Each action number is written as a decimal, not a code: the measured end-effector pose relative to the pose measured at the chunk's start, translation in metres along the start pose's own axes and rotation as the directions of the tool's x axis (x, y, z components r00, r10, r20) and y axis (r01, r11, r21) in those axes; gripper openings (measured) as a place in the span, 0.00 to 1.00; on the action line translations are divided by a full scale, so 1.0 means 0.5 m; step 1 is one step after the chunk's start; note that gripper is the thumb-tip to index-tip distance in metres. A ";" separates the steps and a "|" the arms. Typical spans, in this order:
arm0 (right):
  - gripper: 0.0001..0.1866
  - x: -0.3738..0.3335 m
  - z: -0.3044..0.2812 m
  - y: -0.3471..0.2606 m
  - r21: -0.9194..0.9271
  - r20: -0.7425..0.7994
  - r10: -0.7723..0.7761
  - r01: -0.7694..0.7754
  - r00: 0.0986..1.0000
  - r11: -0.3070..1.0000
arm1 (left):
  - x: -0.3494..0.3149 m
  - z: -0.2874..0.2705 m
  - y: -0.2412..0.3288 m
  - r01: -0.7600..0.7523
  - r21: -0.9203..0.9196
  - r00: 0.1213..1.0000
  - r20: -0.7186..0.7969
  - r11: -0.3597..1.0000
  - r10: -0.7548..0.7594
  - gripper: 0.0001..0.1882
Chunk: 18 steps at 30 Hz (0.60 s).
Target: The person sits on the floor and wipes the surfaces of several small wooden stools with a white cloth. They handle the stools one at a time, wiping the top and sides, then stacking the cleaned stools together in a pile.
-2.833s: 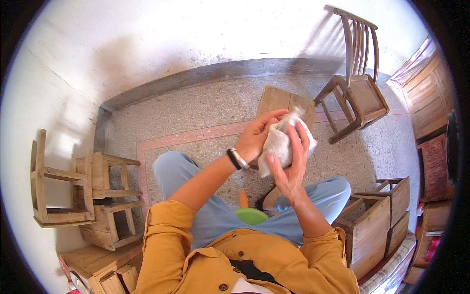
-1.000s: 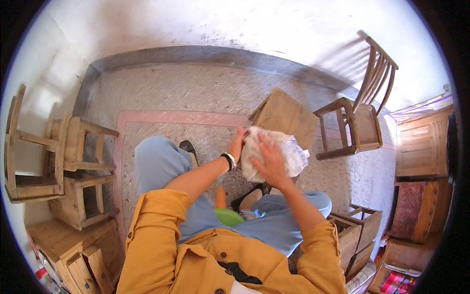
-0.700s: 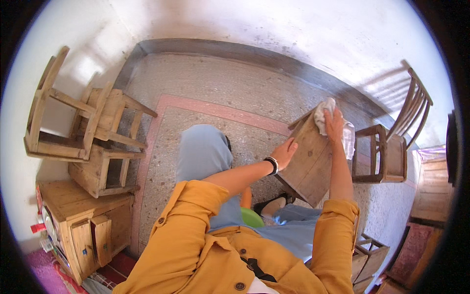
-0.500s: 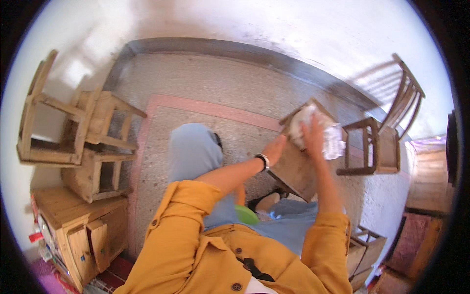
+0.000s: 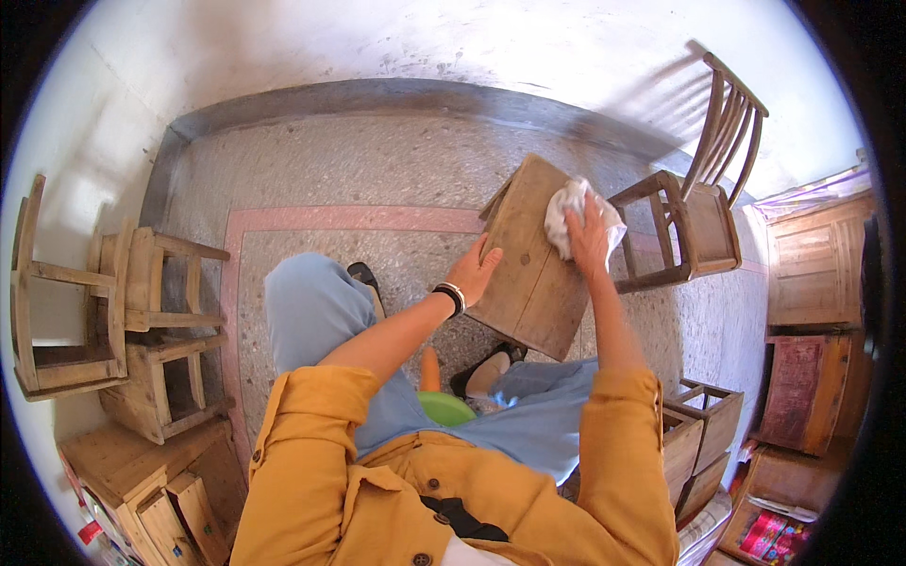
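A wooden stool (image 5: 528,259) stands between my feet, its plain brown top facing me. At its left edge is my left hand (image 5: 475,273), fingers closed over the rim with the thumb lying on the top. My right hand (image 5: 588,236) presses a crumpled whitish cloth (image 5: 564,209) against the far right part of the stool's top. The cloth overhangs that edge a little. Most of the stool's legs are hidden beneath the top.
Right of the stool is a slatted wooden chair (image 5: 703,222) by the wall. Stacked wooden stools (image 5: 165,283) and a small cabinet (image 5: 123,462) line the left. More stool frames (image 5: 703,429) and wooden furniture (image 5: 816,264) stand at the right. A green seat (image 5: 445,408) shows beneath me.
The cloth under my right hand no longer spreads over the stool's far middle; it is bunched at the right edge. My left hand has moved onto the left rim. The view has shifted.
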State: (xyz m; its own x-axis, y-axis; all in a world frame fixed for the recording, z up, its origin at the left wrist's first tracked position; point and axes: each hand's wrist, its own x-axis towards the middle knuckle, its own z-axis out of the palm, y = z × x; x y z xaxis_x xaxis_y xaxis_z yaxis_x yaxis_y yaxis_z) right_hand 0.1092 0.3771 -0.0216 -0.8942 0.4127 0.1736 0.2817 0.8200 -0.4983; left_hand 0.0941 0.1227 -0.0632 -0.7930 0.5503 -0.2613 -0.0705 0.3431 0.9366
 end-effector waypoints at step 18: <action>0.34 -0.208 -0.020 -0.010 0.029 -0.023 -0.042 0.042 0.999 0.999 | -0.010 0.004 0.008 -0.002 0.035 0.998 -0.055 0.999 0.004 0.38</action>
State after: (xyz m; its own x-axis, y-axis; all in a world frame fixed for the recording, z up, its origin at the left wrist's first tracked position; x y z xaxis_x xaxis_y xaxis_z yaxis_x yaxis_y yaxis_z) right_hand 0.2041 0.3339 -0.0288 -0.8968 0.3873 0.2138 0.2334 0.8248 -0.5150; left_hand 0.0990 0.1229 -0.0585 -0.8252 0.5095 -0.2441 -0.0474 0.3681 0.9286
